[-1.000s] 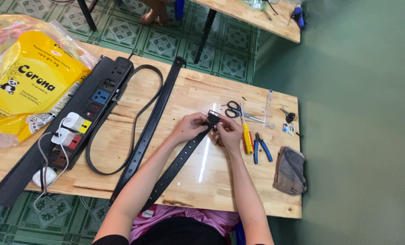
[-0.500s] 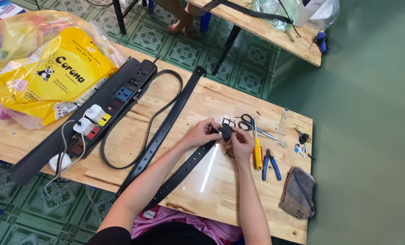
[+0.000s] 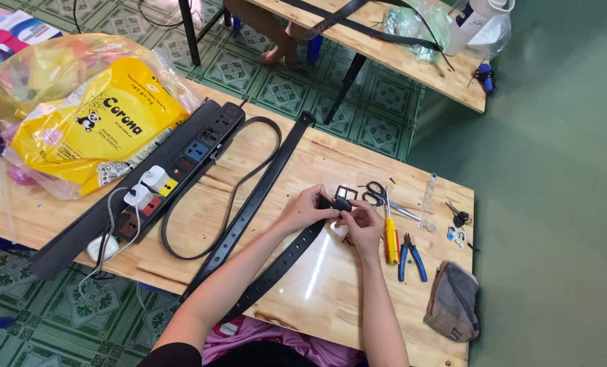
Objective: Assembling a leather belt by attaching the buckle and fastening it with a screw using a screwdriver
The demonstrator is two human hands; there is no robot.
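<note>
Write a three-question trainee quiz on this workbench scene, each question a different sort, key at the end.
1. True or false: both hands, left hand and right hand, meet at the end of a black belt.
2. Which tool lies nearest the right hand? A) yellow-handled screwdriver B) scissors C) grey cloth
3. Fill in: the power strip lies beside a ___ plastic bag.

Key: 1 true; 2 A; 3 yellow.

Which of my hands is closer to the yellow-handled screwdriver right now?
Right. Your right hand is just beside the yellow-handled screwdriver, almost touching its handle. Your left hand sits farther off, on the other side of the belt end.
</note>
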